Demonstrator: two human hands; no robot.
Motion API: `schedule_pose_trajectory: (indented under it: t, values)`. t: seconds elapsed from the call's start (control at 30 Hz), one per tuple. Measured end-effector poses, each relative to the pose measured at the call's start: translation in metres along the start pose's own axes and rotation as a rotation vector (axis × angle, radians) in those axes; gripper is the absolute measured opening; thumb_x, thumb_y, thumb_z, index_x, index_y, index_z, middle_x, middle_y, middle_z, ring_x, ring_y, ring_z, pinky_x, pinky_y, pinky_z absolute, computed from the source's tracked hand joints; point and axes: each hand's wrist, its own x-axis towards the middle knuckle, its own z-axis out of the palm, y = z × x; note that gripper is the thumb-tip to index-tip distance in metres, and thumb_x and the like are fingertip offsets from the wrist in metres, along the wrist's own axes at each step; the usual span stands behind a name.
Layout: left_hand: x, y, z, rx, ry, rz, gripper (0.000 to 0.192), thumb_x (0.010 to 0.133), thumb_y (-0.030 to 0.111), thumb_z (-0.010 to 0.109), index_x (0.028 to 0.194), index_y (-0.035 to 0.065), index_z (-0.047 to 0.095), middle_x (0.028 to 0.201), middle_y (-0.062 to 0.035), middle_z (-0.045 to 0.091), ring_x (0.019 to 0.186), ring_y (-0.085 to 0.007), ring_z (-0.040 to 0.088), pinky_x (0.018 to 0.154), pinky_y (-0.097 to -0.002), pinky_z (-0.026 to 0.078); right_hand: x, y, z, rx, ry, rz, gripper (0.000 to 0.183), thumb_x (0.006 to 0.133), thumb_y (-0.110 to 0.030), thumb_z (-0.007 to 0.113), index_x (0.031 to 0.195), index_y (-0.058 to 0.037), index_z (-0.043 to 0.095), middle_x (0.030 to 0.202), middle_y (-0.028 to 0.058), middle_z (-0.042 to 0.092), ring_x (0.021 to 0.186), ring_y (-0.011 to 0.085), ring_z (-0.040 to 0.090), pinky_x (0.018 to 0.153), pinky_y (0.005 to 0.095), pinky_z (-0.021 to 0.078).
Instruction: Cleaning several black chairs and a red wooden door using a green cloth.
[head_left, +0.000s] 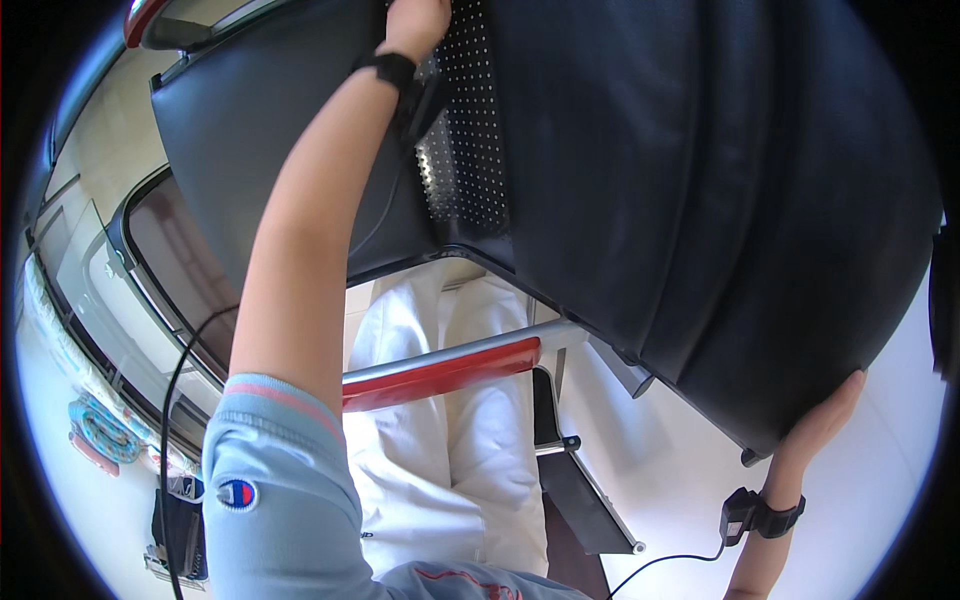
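Note:
A chair with padded black seat (285, 142) and black backrest (660, 187) fills the upper view. Between the two runs a strip of perforated metal (469, 127). My left arm reaches across the seat, and my left hand (418, 26) lies over the seat's side of that strip. The top edge of the picture cuts the hand off, so its fingers are out of sight. Low on the right, my right hand (817, 427) rests against the outer edge of the backrest. Part of it is hidden there, and its grip is unclear.
A red-topped metal armrest (442, 375) crosses above my white trousers (450, 465). Another black panel with a metal frame (589, 487) stands beside my legs. Black wristbands sit on both wrists, with a cable (169, 420) at left. A glass panel (101, 262) stands far left.

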Motion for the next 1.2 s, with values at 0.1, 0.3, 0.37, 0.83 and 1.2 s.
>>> schedule_pose_trajectory:
  t: [0.1,0.3,0.37,0.83,1.2]
  values:
    - [0.014,0.016,-0.011,0.017,0.01,-0.01,0.041,0.08,0.003,0.044,0.121,0.002,0.041,0.1,-0.0263,0.056,0.089,-0.0407,0.055,0.076,-0.0469,0.045,-0.001,0.003,-0.004,0.012,-0.003,0.053,0.06,0.095,-0.044,0.032,0.125,0.0079,0.04,0.128,0.0165,0.044,0.117,0.0247,0.042,0.102,0.0311,0.0265]
    - [-0.041,0.031,-0.002,0.235,-0.181,-0.161,0.028,0.081,0.007,0.046,0.109,0.0023,0.044,0.097,-0.0226,0.056,0.08,-0.0382,0.06,0.068,-0.0461,0.049,-0.002,-0.003,0.006,0.041,-0.012,0.037,0.06,0.095,-0.045,0.032,0.122,0.0075,0.043,0.123,0.0158,0.048,0.111,0.0237,0.045,0.099,0.0305,0.0292]
    - [-0.066,0.051,0.002,0.22,-0.195,-0.097,0.031,0.077,0.005,0.052,0.105,0.0042,0.038,0.091,-0.0203,0.057,0.072,-0.0384,0.06,0.061,-0.0457,0.05,0.0,-0.008,-0.006,-0.001,0.003,0.02,0.059,0.095,-0.045,0.032,0.12,0.0075,0.044,0.121,0.0155,0.049,0.109,0.0234,0.046,0.097,0.0303,0.0301]
    - [-0.258,0.106,-0.071,0.207,-1.257,0.112,0.03,0.08,0.005,0.051,0.11,0.009,0.049,0.089,-0.0122,0.063,0.081,-0.0298,0.063,0.066,-0.039,0.051,0.005,-0.017,0.011,0.121,-0.034,-0.103,0.047,0.096,-0.036,0.037,0.113,0.0058,0.048,0.108,0.0145,0.055,0.1,0.0231,0.05,0.092,0.0289,0.0339]
    - [-0.265,0.129,-0.255,-0.071,-0.755,-0.058,0.024,0.075,0.008,0.046,0.098,0.0036,0.051,0.089,-0.0192,0.058,0.085,-0.0383,0.055,0.075,-0.0443,0.045,0.001,-0.046,0.001,-0.04,-0.055,-0.279,0.048,0.093,-0.044,0.036,0.113,-0.0016,0.048,0.097,0.0228,0.061,0.09,0.0409,0.057,0.076,0.0451,0.045]
